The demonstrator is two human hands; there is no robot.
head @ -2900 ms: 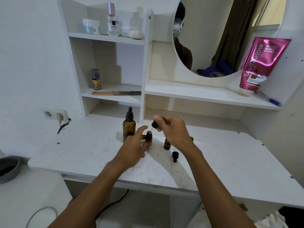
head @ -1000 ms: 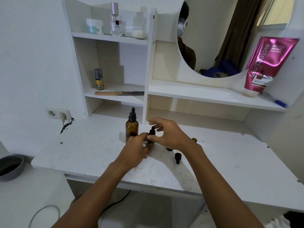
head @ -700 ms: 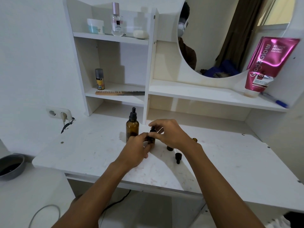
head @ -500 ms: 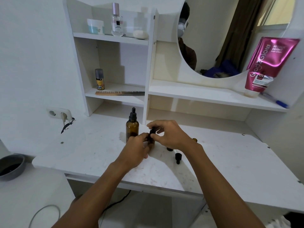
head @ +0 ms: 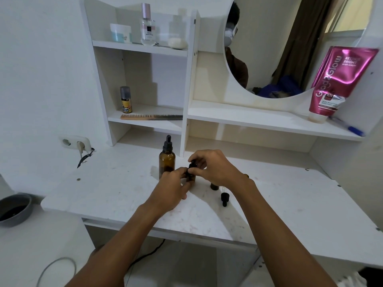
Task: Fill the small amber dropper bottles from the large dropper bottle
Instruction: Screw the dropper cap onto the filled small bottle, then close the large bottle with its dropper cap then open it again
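The large amber dropper bottle (head: 167,160) stands upright on the white desk (head: 116,189) with its black dropper cap on. Just right of it, my left hand (head: 172,189) grips the body of a small amber bottle (head: 191,177). My right hand (head: 215,168) pinches the black dropper cap (head: 192,165) sitting on top of that bottle. A second small amber bottle (head: 214,186) stands open under my right wrist, mostly hidden. A loose black dropper cap (head: 224,198) lies on the desk in front of it.
Shelves rise behind the desk holding a comb (head: 151,117), a small spray can (head: 126,99), a perfume bottle (head: 147,27) and a pink tube (head: 339,79). A round mirror (head: 290,42) sits above. A wall socket (head: 74,142) and a grey bowl (head: 14,210) are at the left.
My right hand lowered the black dropper cap onto the small bottle held by my left hand; both hands now stay closed around it, fingers shifting slightly on the cap.
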